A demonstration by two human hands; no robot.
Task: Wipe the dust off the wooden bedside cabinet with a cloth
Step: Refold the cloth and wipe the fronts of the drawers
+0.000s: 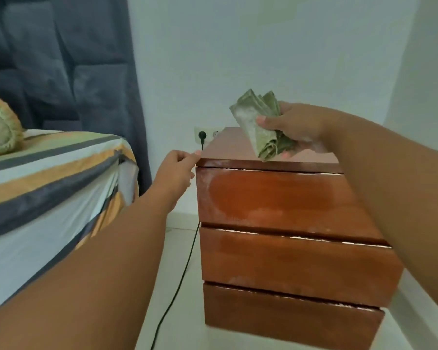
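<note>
So, cabinet [288, 198]: wooden, three drawer fronts, on the floor against the wall, just right of the bed [48, 178]; I see a pale dusty haze round the top drawer front [276, 195].
Cloth [258, 125]: green, bunched, over the cabinet's top (touching the wood or not, I cannot tell).
Right hand [296, 127]: fingers and thumb wrapped round the cloth.
Left hand [177, 173]: fingers curled, tips at the cabinet's top left corner by the black cable [182, 274]; I cannot tell if it pinches anything.
Plug [202, 135]: in the wall socket [211, 137].
</note>
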